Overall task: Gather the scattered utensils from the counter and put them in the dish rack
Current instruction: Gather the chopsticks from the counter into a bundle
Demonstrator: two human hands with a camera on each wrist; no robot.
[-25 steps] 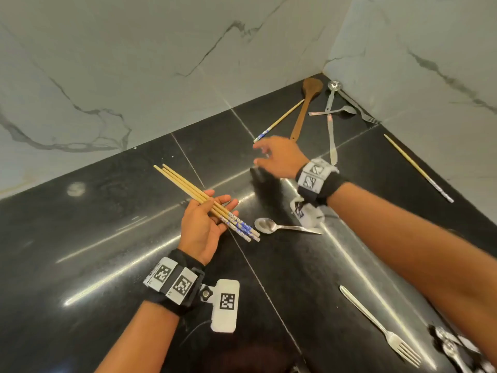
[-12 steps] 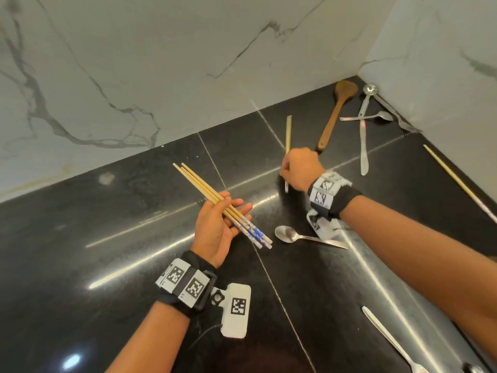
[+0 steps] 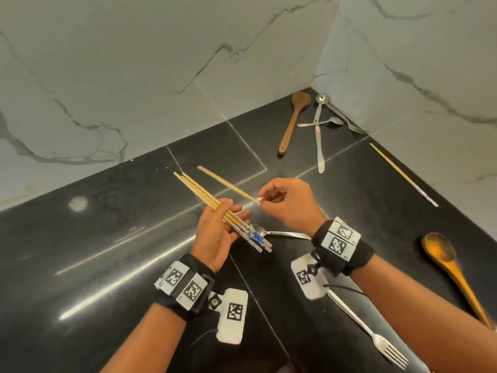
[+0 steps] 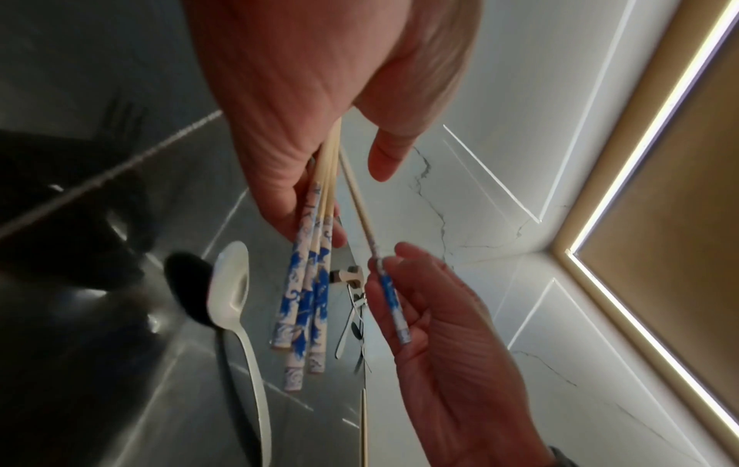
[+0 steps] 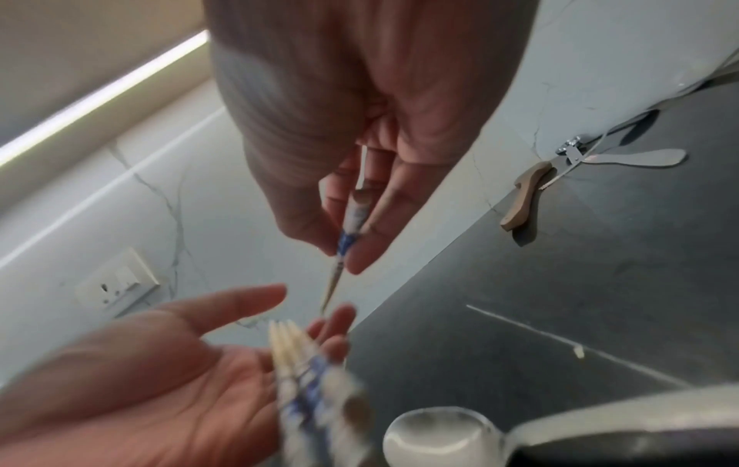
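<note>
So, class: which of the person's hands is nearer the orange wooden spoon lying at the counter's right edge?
Right. The right hand, pinching a single chopstick, is nearer the orange wooden spoon; the left hand, holding the chopstick bundle, lies farther left.

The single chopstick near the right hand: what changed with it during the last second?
The right hand picked the blue-patterned bamboo chopstick off the black counter and carried it toward the left hand. The left hand's bundle of chopsticks stayed in its grip.
</note>
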